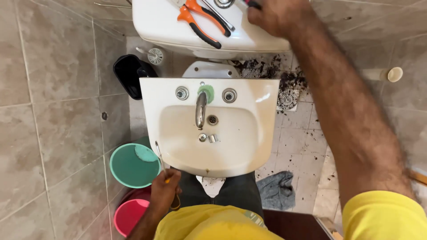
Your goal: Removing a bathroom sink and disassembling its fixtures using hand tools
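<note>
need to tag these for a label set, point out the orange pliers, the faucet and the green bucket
orange pliers (200, 23): head view, on the orange handles
faucet (200, 109): head view, middle of the chrome spout
green bucket (129, 165): head view, on its inner wall

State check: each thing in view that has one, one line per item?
Sink: dry, detached, resting on the person's lap.
Faucet: mounted, spout over basin.
Side tap holes: open, no fittings.
Pliers: lying flat on the toilet tank lid.
Left hand: closed on a thin tool at the sink rim.
Right hand: on the toilet tank lid, grip unclear.
Green bucket: upright, empty.
Floor: littered with dark debris.
</note>
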